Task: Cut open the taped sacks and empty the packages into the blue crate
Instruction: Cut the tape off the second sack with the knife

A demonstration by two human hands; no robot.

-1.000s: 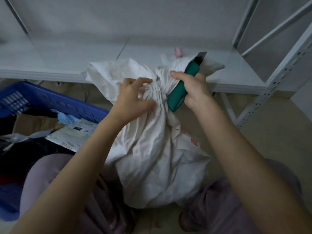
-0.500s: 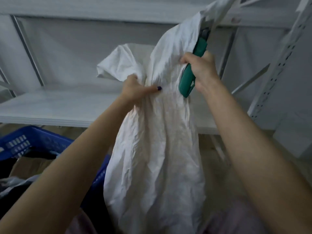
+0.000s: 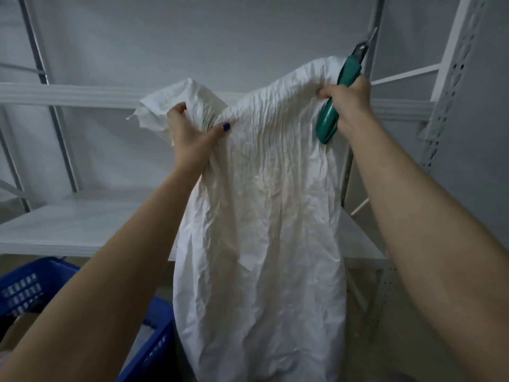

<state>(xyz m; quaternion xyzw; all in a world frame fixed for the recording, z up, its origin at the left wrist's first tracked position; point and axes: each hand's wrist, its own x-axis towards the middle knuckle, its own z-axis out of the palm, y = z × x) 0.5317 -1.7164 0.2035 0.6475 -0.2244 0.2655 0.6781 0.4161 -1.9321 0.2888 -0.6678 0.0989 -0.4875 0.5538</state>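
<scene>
Sack (image 3: 261,230) up high in front of you, hanging long and limp from both fists! Your left hand (image 3: 190,136) has its fingers curled tight into a bunched fold near the top left, thumb pressed across the pleats. Your right hand (image 3: 348,103) grips the top right corner and the green knife (image 3: 327,125) in the same fist, with the blade (image 3: 367,41) out and pointing up and away from you.

The cloth drops flat with no obvious bulges, so this looks like the emptying step: the sack is lifted to let the packages fall out. Its lower end runs out of the bottom of the view, so you cannot tell from here whether anything is left inside.

The blue crate (image 3: 154,346) sits low on your left, its near corner just beside the hanging sack, not squarely under it. The white shelf (image 3: 82,224) runs behind.

Next call: swing the sack left over the crate and give it a shake, so that anything left inside lands in the crate and not on the floor. Mind that exposed blade while you shake; it rides right beside the cloth and your own fingers.
</scene>
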